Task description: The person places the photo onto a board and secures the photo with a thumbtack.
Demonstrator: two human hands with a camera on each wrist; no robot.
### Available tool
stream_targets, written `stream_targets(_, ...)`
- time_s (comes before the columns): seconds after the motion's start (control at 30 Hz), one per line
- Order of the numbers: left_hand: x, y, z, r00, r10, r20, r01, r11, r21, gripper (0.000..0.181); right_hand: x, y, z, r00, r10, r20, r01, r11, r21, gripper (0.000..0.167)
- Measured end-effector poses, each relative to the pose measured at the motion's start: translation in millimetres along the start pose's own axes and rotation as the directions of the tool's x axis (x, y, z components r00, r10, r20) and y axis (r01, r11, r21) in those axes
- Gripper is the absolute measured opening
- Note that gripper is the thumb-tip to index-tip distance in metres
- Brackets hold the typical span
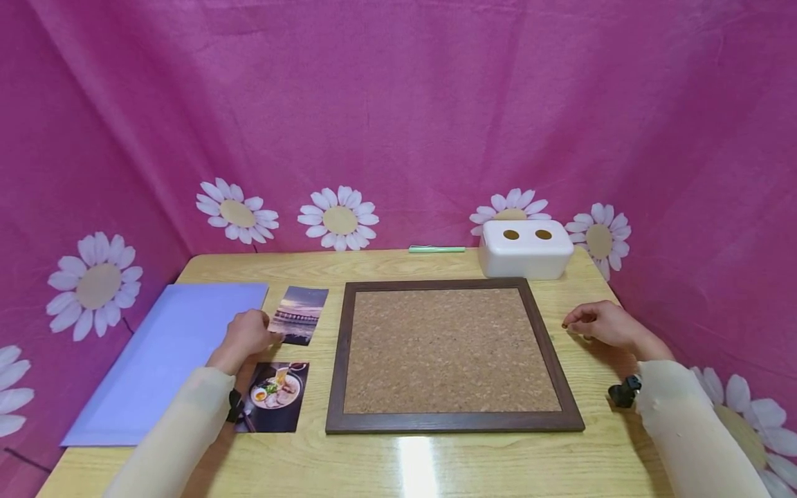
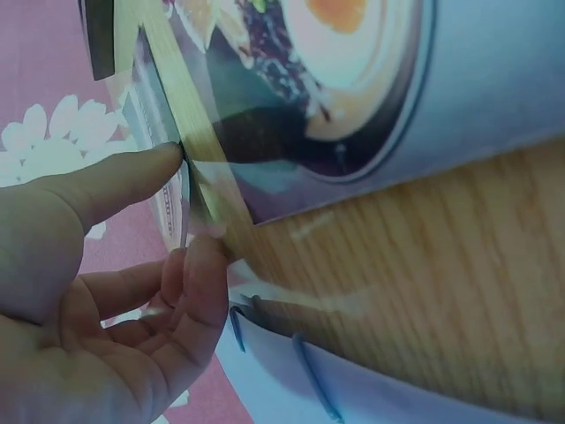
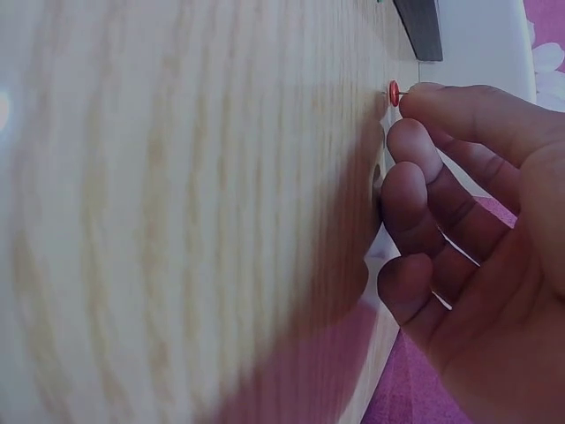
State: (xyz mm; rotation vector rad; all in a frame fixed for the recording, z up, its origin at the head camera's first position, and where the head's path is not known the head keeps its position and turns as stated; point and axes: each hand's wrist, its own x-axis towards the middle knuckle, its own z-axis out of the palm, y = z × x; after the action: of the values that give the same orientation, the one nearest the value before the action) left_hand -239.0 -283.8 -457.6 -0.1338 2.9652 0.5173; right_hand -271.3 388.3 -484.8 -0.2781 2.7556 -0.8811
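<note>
My left grip [image 1: 248,334] pinches the sea photo [image 1: 301,315]. My right grip [image 1: 607,324] pinches a red pin [image 3: 395,94], so squeezing hard could prick me

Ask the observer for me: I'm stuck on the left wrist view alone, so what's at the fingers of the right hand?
Observer: The right hand has a small red round-headed tack at the tips of its fingers.

Operator: Got it. And what lies between that hand and the left one?

Observer: A rectangular brown cork board with a dark brown frame lies flat on the pale wooden table, between the right hand and the left hand.
</note>
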Motion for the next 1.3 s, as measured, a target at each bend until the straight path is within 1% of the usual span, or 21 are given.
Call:
stream_targets(0.13, 0.0, -1.1, -3.0, 1.0, 0.008, 0.0, -0.008, 1.0, -0.023, 0.038, -0.1, 0.7, 0.3, 1.0, 0.009, 0.001, -0.009, 1.0, 0.003, 0.014)
stream_targets(0.2, 0.4, -1.9, -4.8, 1.0, 0.005, 0.005, -0.005, 0.999, -0.046, 0.036, -0.4, 1.3, 0.6, 1.0, 0.013, -0.001, -0.013, 1.0, 0.003, 0.013)
stream_targets(0.3, 1.2, -3.6, -7.0, 1.0, 0.003, 0.01, -0.002, 0.997, -0.082, 0.028, -1.3, 1.2, 1.1, 1.0, 0.006, -0.008, -0.006, 1.0, -0.003, 0.011)
stream_targets(0.4, 2.0, -5.0, -8.3, 1.0, -0.009, 0.027, 0.013, 0.992, -0.126, 0.02, -2.1, 0.9, 1.7, 1.0, -0.006, -0.019, 0.006, 1.0, -0.01, 0.01)
stream_targets(0.5, 2.3, -5.8, -8.7, 0.999, -0.015, 0.035, 0.021, 0.987, -0.159, 0.02, -2.6, 0.2, 2.5, 0.999, -0.014, -0.029, 0.014, 1.0, -0.003, 0.01)
stream_targets(0.67, 1.3, -5.0, -9.3, 1.0, 0.002, 0.022, 0.002, 0.982, -0.19, 0.019, -2.4, -0.2, 3.8, 0.999, -0.019, -0.042, 0.02, 1.0, 0.004, 0.011)
stream_targets(0.9, 2.1, -5.7, -7.8, 0.999, 0.044, 0.008, -0.041, 0.975, -0.216, 0.025, -0.5, 1.2, 3.1, 0.998, -0.034, -0.049, 0.033, 0.999, -0.024, 0.01)
stream_targets(1.03, 2.5, -6.9, -8.4, 0.998, 0.068, 0.0, -0.066, 0.976, -0.21, 0.034, 0.7, 0.3, 2.4, 0.998, -0.047, -0.048, 0.045, 0.998, -0.046, 0.009)
stream_targets(1.1, 2.3, -7.2, -9.1, 0.997, 0.083, -0.002, -0.082, 0.976, -0.2, 0.037, 1.1, -0.6, 2.4, 0.998, -0.04, -0.049, 0.038, 0.998, -0.043, 0.009)
stream_targets(1.2, 1.9, -7.4, -10.0, 0.996, 0.092, 0.003, -0.09, 0.976, -0.199, 0.038, 1.3, -2.0, 2.6, 0.998, -0.037, -0.045, 0.035, 0.999, -0.04, 0.01)
stream_targets(1.3, 1.2, -6.7, -10.8, 0.996, 0.089, 0.009, -0.084, 0.968, -0.235, 0.037, 1.9, -1.7, 3.5, 0.998, -0.039, -0.053, 0.036, 0.998, -0.051, 0.008)
